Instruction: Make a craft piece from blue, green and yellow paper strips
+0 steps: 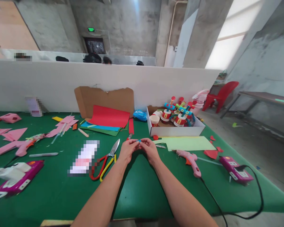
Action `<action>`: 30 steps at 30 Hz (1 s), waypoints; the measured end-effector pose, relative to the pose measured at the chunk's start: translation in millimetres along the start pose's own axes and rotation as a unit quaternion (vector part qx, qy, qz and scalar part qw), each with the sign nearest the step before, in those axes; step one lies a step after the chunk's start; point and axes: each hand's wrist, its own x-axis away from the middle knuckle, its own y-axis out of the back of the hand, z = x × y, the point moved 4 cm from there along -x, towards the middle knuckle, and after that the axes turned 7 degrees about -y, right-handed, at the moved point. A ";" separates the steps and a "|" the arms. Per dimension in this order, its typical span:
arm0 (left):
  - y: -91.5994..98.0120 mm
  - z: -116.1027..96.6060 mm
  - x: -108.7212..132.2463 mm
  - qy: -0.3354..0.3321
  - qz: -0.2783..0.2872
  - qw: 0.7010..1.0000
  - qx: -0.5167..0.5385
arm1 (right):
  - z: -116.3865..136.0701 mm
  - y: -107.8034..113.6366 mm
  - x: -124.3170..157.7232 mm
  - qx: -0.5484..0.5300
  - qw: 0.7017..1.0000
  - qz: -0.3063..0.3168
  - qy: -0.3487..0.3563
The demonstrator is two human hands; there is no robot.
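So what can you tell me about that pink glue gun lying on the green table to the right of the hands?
The pink glue gun looks like plastic, with an orange trigger under its body. It lies flat on its side on the green table, nozzle toward the pale green paper sheet, handle toward the near edge. A black cord runs from the handle. Neither hand touches it; the right hand is nearest.

bright daylight; window [229,34] glare upper right; soft shadows; wide-angle edge distortion
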 end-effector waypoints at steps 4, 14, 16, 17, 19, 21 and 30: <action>-5.0 0.7 4.8 0.009 0.000 1.000 -0.003 | -0.1 5.1 3.9 -0.011 1.000 0.002 -0.012; -4.0 5.0 4.8 -0.004 0.003 1.000 -0.010 | -2.4 8.2 3.2 -0.015 0.999 0.010 -0.031; -3.6 6.2 4.0 -0.005 0.004 1.000 -0.013 | -2.6 8.3 3.0 -0.015 0.999 0.009 -0.028; -3.7 6.6 3.9 -0.005 0.005 1.000 -0.014 | -2.6 8.4 2.9 -0.017 0.999 0.008 -0.027; -4.1 6.9 4.0 -0.006 0.006 1.000 -0.014 | -2.6 8.4 2.9 -0.023 0.999 0.010 -0.025; -4.6 6.6 4.6 -0.009 0.003 1.000 -0.013 | -2.7 8.3 2.8 -0.031 0.999 0.013 -0.026; -5.3 2.4 5.6 -0.030 0.011 0.999 -0.009 | -2.9 8.9 2.3 -0.024 0.999 0.007 -0.024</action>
